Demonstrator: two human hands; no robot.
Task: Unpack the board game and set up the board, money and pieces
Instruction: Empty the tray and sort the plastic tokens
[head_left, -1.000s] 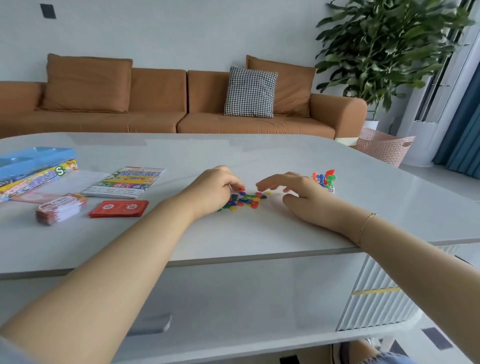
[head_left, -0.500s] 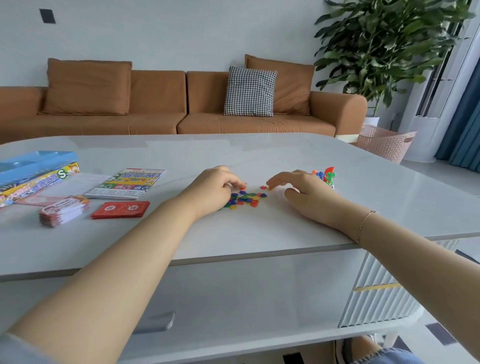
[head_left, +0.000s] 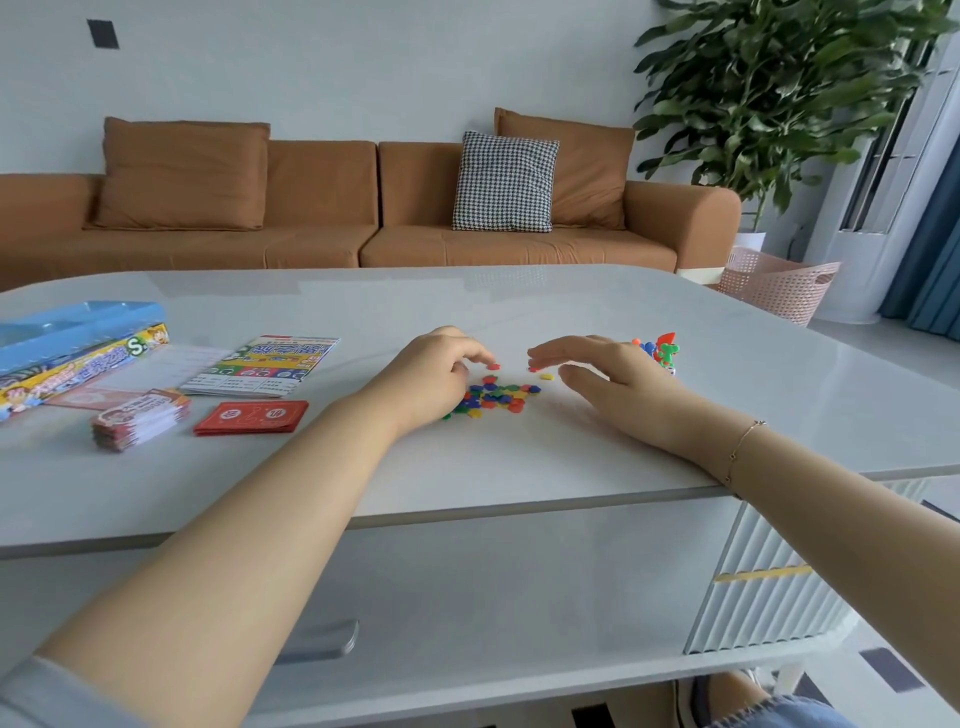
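Observation:
A pile of small coloured plastic pieces (head_left: 493, 397) lies mid-table. My left hand (head_left: 436, 374) rests at the pile's left edge, fingers loosely bent, its index fingertip at a single red piece (head_left: 493, 366). My right hand (head_left: 608, 374) hovers to the right with straight fingers spread over a loose red and a yellow piece (head_left: 545, 376), holding nothing. Coloured pawns (head_left: 661, 349) stand just behind my right hand. The folded board (head_left: 265, 364), a stack of paper money (head_left: 137, 423) and red cards (head_left: 252, 415) lie to the left.
The game box (head_left: 67, 353) with a blue tray sits at the far left of the white table (head_left: 519, 467). Beyond the table stand a brown sofa (head_left: 363, 218), a pink basket (head_left: 779, 286) and a potted plant (head_left: 769, 93).
Both hands have drawn slightly apart over the pile. A red piece now lies separate at my left fingertip, and a red and a yellow piece lie under my right fingers.

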